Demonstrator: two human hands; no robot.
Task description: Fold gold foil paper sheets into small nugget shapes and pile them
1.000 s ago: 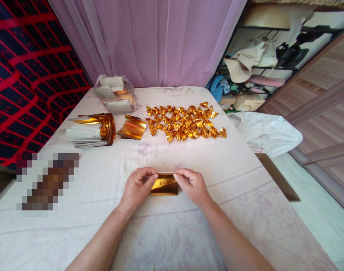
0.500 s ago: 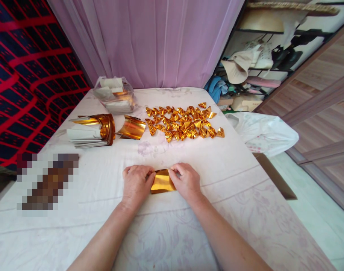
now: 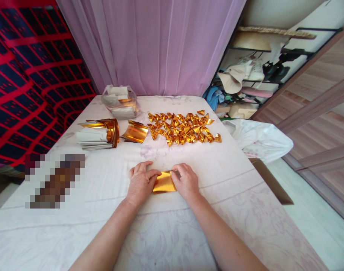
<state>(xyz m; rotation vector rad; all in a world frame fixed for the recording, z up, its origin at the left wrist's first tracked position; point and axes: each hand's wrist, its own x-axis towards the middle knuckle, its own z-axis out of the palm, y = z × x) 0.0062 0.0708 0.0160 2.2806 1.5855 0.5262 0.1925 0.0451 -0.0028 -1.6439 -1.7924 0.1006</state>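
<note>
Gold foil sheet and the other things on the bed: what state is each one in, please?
gold foil sheet: flat on sheet, pressed by both hands
left hand: palm down on foil
right hand: fingers on foil edge
folded gold pieces: finished, spread out
foil stack: curled
plastic bag: open

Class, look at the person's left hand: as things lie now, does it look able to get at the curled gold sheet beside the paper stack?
Probably yes. The left hand rests on the gold paper, and only bare cloth lies between it and the curled gold sheet. It would have to let go first.
</note>
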